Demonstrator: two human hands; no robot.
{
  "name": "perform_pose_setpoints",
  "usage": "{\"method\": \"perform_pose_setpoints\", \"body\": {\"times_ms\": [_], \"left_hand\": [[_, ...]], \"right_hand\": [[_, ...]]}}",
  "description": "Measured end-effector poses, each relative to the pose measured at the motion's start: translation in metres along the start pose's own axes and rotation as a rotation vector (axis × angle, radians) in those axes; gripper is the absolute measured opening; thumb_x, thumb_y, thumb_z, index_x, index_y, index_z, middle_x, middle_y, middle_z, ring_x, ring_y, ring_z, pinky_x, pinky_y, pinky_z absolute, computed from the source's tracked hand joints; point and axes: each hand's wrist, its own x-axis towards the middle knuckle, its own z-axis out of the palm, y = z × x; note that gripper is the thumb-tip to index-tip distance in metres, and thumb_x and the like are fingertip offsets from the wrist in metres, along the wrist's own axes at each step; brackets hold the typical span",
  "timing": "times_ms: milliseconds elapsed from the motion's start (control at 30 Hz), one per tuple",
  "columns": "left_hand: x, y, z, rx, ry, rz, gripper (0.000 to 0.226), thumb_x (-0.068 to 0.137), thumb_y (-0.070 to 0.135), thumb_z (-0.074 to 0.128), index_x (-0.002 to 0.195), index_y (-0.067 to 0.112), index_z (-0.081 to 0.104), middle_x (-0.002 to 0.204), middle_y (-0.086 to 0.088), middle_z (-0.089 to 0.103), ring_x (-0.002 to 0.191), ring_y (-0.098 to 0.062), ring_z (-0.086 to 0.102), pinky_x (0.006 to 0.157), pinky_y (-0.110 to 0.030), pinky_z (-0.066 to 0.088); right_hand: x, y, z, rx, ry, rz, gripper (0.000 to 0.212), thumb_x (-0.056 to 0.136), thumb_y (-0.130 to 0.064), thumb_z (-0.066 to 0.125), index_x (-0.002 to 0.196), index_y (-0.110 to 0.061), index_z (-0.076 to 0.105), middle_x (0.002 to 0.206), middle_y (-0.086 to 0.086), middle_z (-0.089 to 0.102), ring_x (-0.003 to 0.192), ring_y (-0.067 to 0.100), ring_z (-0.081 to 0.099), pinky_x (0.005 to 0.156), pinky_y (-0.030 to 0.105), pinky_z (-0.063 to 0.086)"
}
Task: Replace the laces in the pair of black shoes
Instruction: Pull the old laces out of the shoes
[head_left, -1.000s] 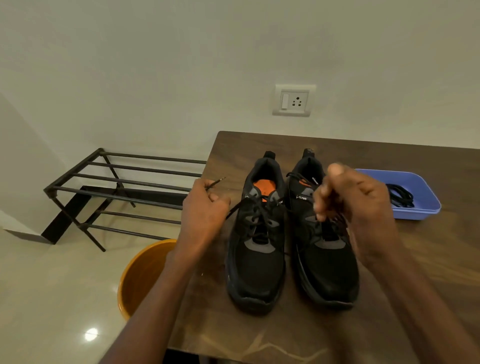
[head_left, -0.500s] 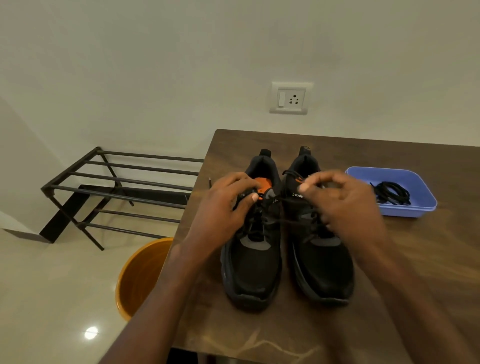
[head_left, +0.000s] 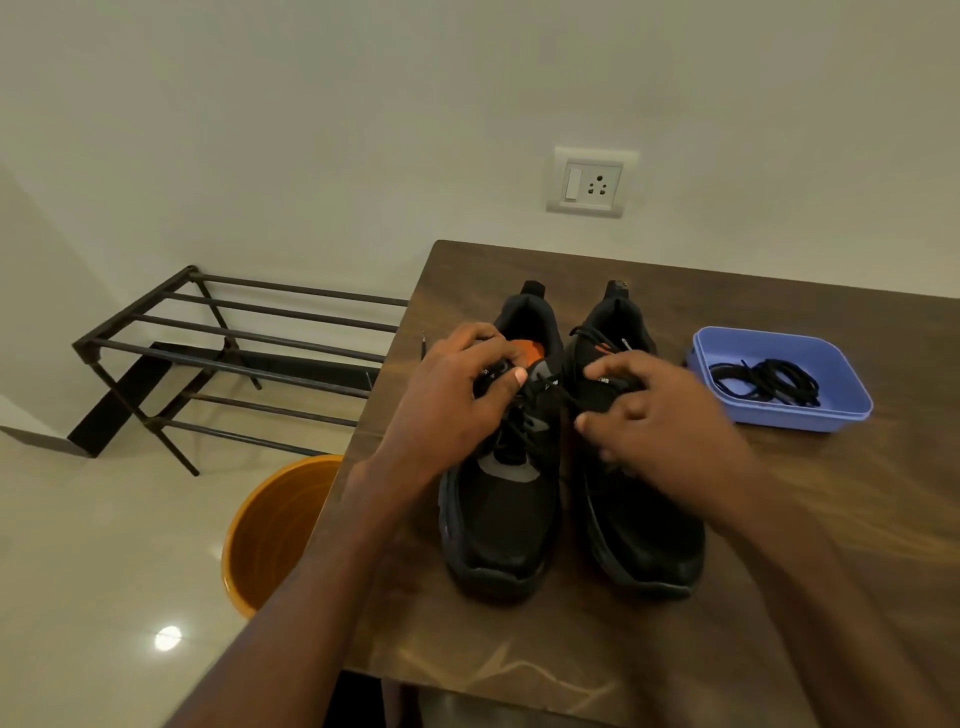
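pair of black mesh shoes (head_left: 566, 499) set side by side on brown wood table (head_left: 779, 597), toes twd viewer | L hand (head_left: 457, 400) curled on L shoe tongue/lace | R hand (head_left: 654, 415) fingers bent at laces, grip can't be told | spare black laces (head_left: 766, 382) coiled in blue plastic tray (head_left: 789, 415), R of shoes

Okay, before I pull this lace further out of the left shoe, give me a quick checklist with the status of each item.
1. Both shoes standing flat on the table: ok, left shoe and right shoe side by side.
2. Left hand steadying the left shoe's collar: ok.
3. Right hand actually pinching the lace: cannot tell, blurred.
4. Spare laces ready in the blue tray: ok.
5. Orange bin beside the table's edge: ok.
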Motion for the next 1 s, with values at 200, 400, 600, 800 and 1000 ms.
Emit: {"method": "perform_pose_setpoints", "body": {"times_ms": [200, 400, 600, 800, 1000], "left_hand": [[0.001, 0.003, 0.001, -0.075, 0.089, -0.037, 0.017, 0.097, 0.029, 0.070, 0.112, 0.023, 0.073, 0.120, 0.011, 0.060, 0.111, -0.010, 0.057, 0.092, -0.021, 0.047], [0.002, 0.011, 0.013, -0.114, 0.175, -0.081, 0.006, 0.095, 0.024, 0.073, 0.100, 0.022, 0.070, 0.114, 0.010, 0.056, 0.112, -0.015, 0.052, 0.093, -0.030, 0.052], [0.004, 0.017, 0.013, -0.208, 0.197, -0.144, 0.002, 0.097, 0.018, 0.070, 0.096, 0.016, 0.070, 0.111, 0.005, 0.055, 0.102, -0.010, 0.060, 0.085, -0.023, 0.056], [-0.004, 0.031, -0.002, -0.749, 0.176, -0.437, 0.018, 0.106, 0.006, 0.051, 0.102, 0.008, 0.068, 0.106, -0.008, 0.067, 0.092, -0.012, 0.067, 0.075, -0.021, 0.057], [-0.003, 0.020, -0.008, 0.013, 0.052, -0.104, 0.017, 0.097, 0.036, 0.069, 0.114, 0.033, 0.065, 0.090, 0.019, 0.066, 0.094, -0.006, 0.062, 0.090, -0.037, 0.047]], "right_hand": [[-0.012, 0.012, -0.051, 0.142, 0.199, 0.075, 0.037, 0.076, -0.058, 0.070, 0.083, -0.023, 0.079, 0.064, -0.014, 0.071, 0.069, 0.002, 0.063, 0.069, 0.028, 0.047], [-0.005, 0.021, -0.035, -0.383, 0.344, -0.087, 0.051, 0.084, -0.071, 0.057, 0.111, -0.031, 0.073, 0.106, -0.004, 0.071, 0.097, 0.016, 0.063, 0.079, 0.036, 0.048], [0.014, 0.006, 0.040, -0.567, 0.150, -0.354, 0.095, 0.078, -0.077, 0.066, 0.158, -0.042, 0.028, 0.168, -0.013, 0.024, 0.155, 0.012, 0.019, 0.120, 0.055, 0.014], [0.023, 0.016, 0.039, -0.511, 0.109, -0.292, 0.098, 0.073, -0.084, 0.064, 0.156, -0.044, 0.029, 0.163, -0.018, 0.033, 0.153, 0.008, 0.024, 0.125, 0.053, 0.003], [0.022, 0.015, 0.043, -0.519, 0.108, -0.308, 0.098, 0.077, -0.082, 0.062, 0.158, -0.047, 0.020, 0.165, -0.020, 0.028, 0.154, 0.006, 0.020, 0.124, 0.054, 0.000]]}}
